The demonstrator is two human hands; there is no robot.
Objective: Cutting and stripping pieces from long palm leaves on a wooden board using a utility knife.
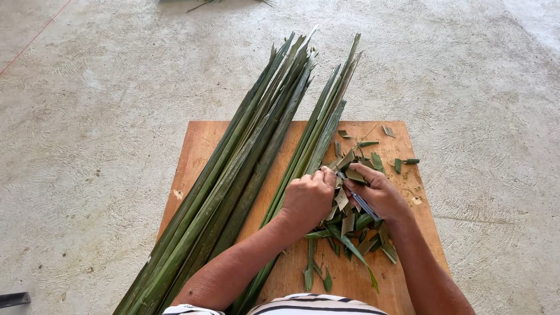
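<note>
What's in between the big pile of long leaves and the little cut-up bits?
In the head view, a thinner bundle of long green leaves lies between the big pile and the cut scraps. The left hand rests on it.

The long green palm-leaf strips [233, 169] look fibrous, ribbed lengthwise, with a faint waxy sheen. The short cut green leaf scraps [350, 227] are the same matt-to-satin leaf. The flat orange-brown wooden board [198, 146] is smooth, matt and scuffed. The slim grey metal blade [363, 204] glints dully. The pale concrete floor [93, 105] is rough and swirled.
</note>
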